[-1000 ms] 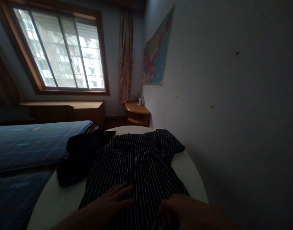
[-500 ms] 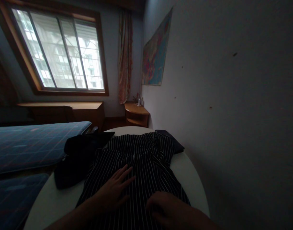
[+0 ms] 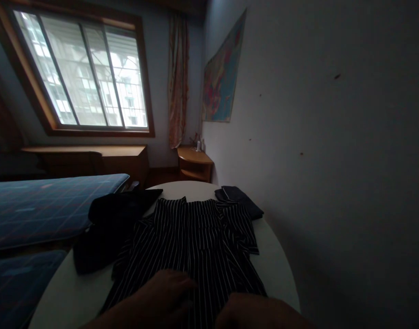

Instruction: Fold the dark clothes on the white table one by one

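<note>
A black shirt with thin white stripes point(image 3: 202, 233) lies spread over a round white table point(image 3: 278, 256), its sleeves out to both sides. My left hand point(image 3: 164, 290) is on the lower part of the shirt, its fingers bent down and closed on the cloth. To its right, my right hand point(image 3: 252, 308) is curled at the shirt's near right part, also closed on the cloth. Its fingertips are hidden in shadow at the bottom of the view.
Dark clothing point(image 3: 107, 233) is heaped at the table's left. A folded dark garment point(image 3: 242, 201) lies at the far right edge. A blue plaid mattress point(image 3: 52, 208) stands left of the table; a white wall point(image 3: 332, 205) is on the right. A wooden corner shelf point(image 3: 196, 156) stands behind.
My left hand has drawn back towards me, and its spread fingers have bent. My right hand has also moved slightly nearer. The shirt's far part now lies flatter, with its right sleeve unfolded.
</note>
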The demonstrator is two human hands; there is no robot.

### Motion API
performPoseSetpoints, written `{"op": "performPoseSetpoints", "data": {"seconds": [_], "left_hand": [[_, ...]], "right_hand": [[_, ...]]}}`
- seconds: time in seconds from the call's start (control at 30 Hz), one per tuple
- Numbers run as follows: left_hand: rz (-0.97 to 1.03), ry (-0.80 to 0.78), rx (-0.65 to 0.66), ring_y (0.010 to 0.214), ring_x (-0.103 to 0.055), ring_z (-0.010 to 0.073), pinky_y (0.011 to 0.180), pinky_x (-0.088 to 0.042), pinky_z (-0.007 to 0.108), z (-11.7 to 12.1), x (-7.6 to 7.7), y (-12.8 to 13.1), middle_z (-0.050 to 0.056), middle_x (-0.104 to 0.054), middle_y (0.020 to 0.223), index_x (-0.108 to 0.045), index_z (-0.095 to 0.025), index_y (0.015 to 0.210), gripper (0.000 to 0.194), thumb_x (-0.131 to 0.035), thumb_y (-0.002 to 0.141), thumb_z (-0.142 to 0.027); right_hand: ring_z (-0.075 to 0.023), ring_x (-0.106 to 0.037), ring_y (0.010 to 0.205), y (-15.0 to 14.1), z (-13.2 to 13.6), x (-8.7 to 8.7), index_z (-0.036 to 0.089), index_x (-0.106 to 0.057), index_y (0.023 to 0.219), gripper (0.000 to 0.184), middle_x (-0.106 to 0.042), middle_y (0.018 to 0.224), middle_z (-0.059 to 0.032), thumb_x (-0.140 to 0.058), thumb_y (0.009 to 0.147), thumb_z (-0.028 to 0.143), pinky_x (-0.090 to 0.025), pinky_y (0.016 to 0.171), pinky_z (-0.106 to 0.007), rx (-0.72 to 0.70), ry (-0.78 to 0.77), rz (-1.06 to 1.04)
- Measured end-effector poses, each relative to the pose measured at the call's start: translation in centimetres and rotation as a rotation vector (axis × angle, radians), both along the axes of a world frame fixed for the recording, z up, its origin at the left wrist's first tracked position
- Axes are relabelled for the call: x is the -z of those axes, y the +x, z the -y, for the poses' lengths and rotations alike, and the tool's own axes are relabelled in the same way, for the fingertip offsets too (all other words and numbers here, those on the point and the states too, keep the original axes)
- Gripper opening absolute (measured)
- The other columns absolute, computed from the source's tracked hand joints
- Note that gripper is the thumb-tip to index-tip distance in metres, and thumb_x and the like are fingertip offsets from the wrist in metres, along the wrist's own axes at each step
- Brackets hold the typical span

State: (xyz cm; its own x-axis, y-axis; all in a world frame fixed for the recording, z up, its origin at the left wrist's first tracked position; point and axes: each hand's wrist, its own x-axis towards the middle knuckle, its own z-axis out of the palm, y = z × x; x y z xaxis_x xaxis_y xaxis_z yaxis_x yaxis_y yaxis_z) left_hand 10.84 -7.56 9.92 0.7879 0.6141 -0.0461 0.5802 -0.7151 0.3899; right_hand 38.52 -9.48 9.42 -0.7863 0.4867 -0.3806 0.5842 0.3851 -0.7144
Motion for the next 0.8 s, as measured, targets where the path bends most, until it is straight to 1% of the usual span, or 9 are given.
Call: {"op": "performPoseSetpoints", "data": {"seconds": [0.07,0.17,0.23,0.37,0.5,0.57,0.67,0.73,0.8], "left_hand": [[0.049,0.095,-0.043,0.124,-0.056,0.0271,0.104,-0.047,0.048,-1.8,0.9,0.3,0.006,-0.058,0.138,-0.054,-0.03,0.134,0.041,-0.053,0.093,-0.026],[0.039,0.201,-0.136,0.149,-0.02,0.0359,0.115,-0.03,0.059,-4.3,3.0,0.3,0.007,-0.02,0.164,-0.035,-0.032,0.151,0.06,-0.053,0.094,-0.034],[-0.024,0.178,-0.201,0.15,-0.01,0.0391,0.116,-0.025,0.063,-5.0,4.4,0.0,0.008,-0.008,0.166,-0.025,-0.033,0.156,0.066,-0.051,0.096,-0.043],[-0.079,0.105,-0.237,0.149,-0.016,0.0403,0.115,-0.025,0.063,-3.3,5.5,-1.0,0.009,-0.017,0.165,-0.024,-0.034,0.156,0.07,-0.051,0.094,-0.054],[-0.09,0.052,-0.184,0.142,-0.035,0.0415,0.11,-0.037,0.061,0.1,3.2,-0.8,0.011,-0.037,0.157,-0.037,-0.035,0.151,0.069,-0.06,0.088,-0.053],[-0.098,0.003,-0.167,0.123,-0.058,0.0353,0.099,-0.05,0.052,0.6,1.5,0.0,0.009,-0.06,0.137,-0.054,-0.032,0.138,0.051,-0.059,0.089,-0.044],[-0.049,0.007,-0.228,0.089,-0.07,0.0231,0.083,-0.056,0.039,-1.6,-0.2,0.9,0.003,-0.072,0.098,-0.066,-0.026,0.108,0.025,-0.044,0.097,-0.031],[0.002,0.134,-0.34,0.093,-0.068,0.0227,0.086,-0.054,0.038,-4.5,-0.4,1.0,0.006,-0.071,0.1,-0.066,-0.022,0.1,0.025,-0.041,0.097,-0.027],[0.077,0.306,-0.467,0.113,-0.061,0.0246,0.098,-0.047,0.04,-7.8,0.0,0.6,0.009,-0.066,0.12,-0.064,-0.021,0.112,0.027,-0.042,0.096,-0.025]], "right_hand": [[-0.0148,-0.065,0.079,-0.2,-0.8,-0.4,0.025,-0.073,0.106,0.025,-0.073,0.093,0.001,-0.065,0.082,0.024,-0.048,0.069,-0.023,0.115,0.188,-0.049],[-0.0201,-0.06,0.109,-0.1,-2.5,-0.4,0.023,-0.069,0.114,0.032,-0.069,0.115,-0.0055,-0.061,0.083,0.017,-0.045,0.097,-0.033,0.28,0.525,-0.111],[-0.0233,-0.051,0.125,0.4,-3.4,-0.1,0.022,-0.062,0.128,0.046,-0.061,0.132,-0.0093,-0.065,0.082,0.02,-0.038,0.108,-0.039,0.301,0.595,-0.104],[-0.0261,-0.055,0.119,1.5,-3.4,0.1,0.023,-0.064,0.127,0.054,-0.062,0.128,-0.0102,-0.075,0.074,0.03,-0.043,0.102,-0.039,0.262,0.54,-0.012],[-0.0183,-0.068,0.088,1.4,-2.9,-1.1,0.025,-0.071,0.111,0.033,-0.074,0.099,-0.0023,-0.07,0.08,0.035,-0.048,0.076,-0.026,0.17,0.358,0.005],[-0.0152,-0.068,0.075,0.9,-3.4,-1.7,0.024,-0.073,0.104,0.025,-0.075,0.087,-0.0002,-0.065,0.084,0.035,-0.045,0.066,-0.023,0.148,0.321,0.016],[-0.0152,-0.067,0.076,-0.6,-5.6,-2.1,0.022,-0.073,0.099,0.019,-0.074,0.087,-0.0012,-0.059,0.088,0.028,-0.045,0.068,-0.024,0.248,0.491,-0.008],[-0.0172,-0.066,0.087,-2.0,-7.8,-2.0,0.021,-0.071,0.101,0.019,-0.073,0.096,-0.0037,-0.056,0.089,0.022,-0.047,0.078,-0.026,0.336,0.631,-0.052],[-0.0201,-0.063,0.105,-3.3,-10.0,-1.5,0.018,-0.068,0.11,0.024,-0.071,0.111,-0.0075,-0.057,0.089,0.02,-0.045,0.093,-0.03,0.397,0.727,-0.087]]}}
